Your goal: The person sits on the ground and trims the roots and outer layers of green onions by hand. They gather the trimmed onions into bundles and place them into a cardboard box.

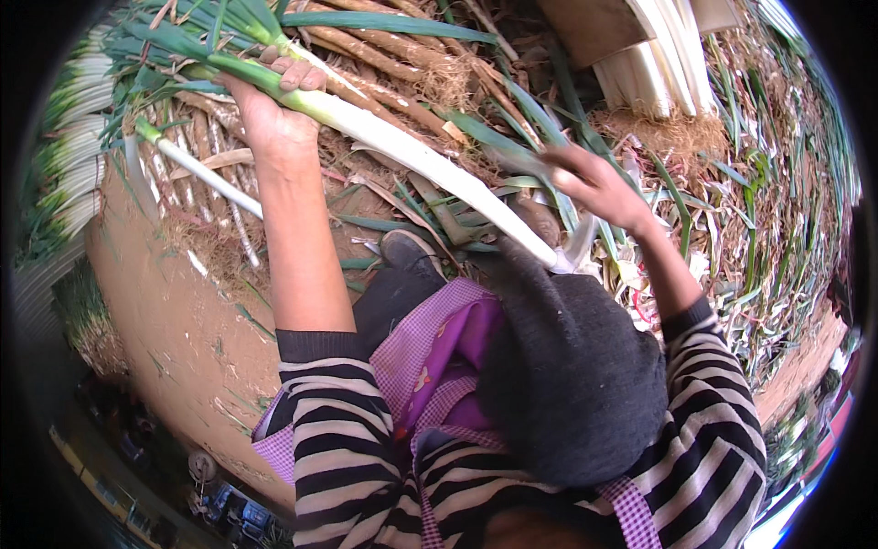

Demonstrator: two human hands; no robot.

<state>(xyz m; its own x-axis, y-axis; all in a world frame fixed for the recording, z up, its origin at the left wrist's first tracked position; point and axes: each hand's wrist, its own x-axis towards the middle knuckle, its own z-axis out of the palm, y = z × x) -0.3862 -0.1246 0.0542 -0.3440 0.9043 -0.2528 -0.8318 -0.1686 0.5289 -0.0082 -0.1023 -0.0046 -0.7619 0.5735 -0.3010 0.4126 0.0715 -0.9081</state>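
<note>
My left hand (285,103) is wrapped around the green upper part of a long, thick-stalked Welsh onion (418,161). Its white shaft slants down to the right, its lower end beside my dark-trousered knee (576,370). My right hand (600,182) is raised right of the shaft, blurred by motion, with its fingers curled. A blurred green leaf (514,156) runs to those fingers; whether they grip it is unclear. A pale, blurred strip of onion skin (583,240) stands out near the shaft's lower end.
Unpeeled onions (384,51) with brown roots lie ahead. A bundle of white onions (658,75) stands upright at the upper right, wrapped in brown board (597,31). Stripped leaves (748,226) litter the right side. Cleaned onions (79,137) are stacked at the far left. My shoe (411,250) rests among scraps.
</note>
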